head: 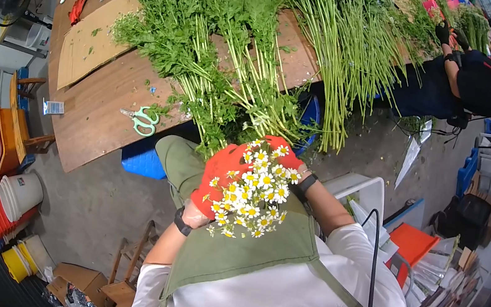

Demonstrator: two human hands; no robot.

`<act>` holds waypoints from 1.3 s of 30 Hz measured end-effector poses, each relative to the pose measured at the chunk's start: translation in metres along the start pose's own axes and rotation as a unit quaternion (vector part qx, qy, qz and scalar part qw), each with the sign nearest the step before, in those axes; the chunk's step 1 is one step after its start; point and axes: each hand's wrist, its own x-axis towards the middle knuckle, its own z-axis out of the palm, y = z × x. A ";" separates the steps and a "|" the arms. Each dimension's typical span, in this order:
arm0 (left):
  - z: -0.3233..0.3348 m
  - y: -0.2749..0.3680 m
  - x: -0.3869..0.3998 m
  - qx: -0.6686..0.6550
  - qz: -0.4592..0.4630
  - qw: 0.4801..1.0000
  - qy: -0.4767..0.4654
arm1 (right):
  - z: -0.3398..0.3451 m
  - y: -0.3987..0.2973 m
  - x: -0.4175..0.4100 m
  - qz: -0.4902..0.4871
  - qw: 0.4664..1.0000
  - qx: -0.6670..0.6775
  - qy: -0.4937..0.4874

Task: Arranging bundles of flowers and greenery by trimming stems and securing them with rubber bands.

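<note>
A bunch of white daisy-like flowers with yellow centres (252, 192) hangs before my apron, its heads turned towards me. My left hand (219, 171), in a red glove, closes round the bunch from the left. At its upper right is my right hand (287, 153), gloved in red too, with curled fingers partly behind the blossoms; whether they grip is hidden. Most of the bunch's stems are covered by the hands and flower heads. Just beyond, leafy green stems (246, 78) overhang the table's near edge.
Mint-handled pruning shears (141, 120) lie on the brown table (103, 129), near cardboard (96, 40) and a red glove (77, 8). Long bare stems (337, 72) jut past the edge at right. Below stands a blue bin (310, 122). A co-worker (453, 84) is at far right.
</note>
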 end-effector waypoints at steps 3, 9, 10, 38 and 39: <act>0.022 0.018 0.008 0.243 -0.375 0.870 0.207 | 0.008 0.012 -0.005 -0.045 0.997 -0.024 0.055; 0.004 0.013 0.034 0.629 0.051 0.775 -0.023 | -0.009 -0.039 0.001 -0.110 0.990 -0.042 0.076; 0.001 0.010 0.037 0.679 0.140 0.717 -0.074 | -0.007 -0.034 0.004 -0.086 0.995 -0.037 0.042; -0.107 0.149 0.033 0.375 0.249 0.770 0.453 | -0.063 -0.103 -0.016 0.098 0.995 -0.001 -0.002; -0.134 0.159 0.023 0.431 0.237 0.737 0.464 | -0.069 -0.107 -0.016 0.034 0.999 -0.037 0.020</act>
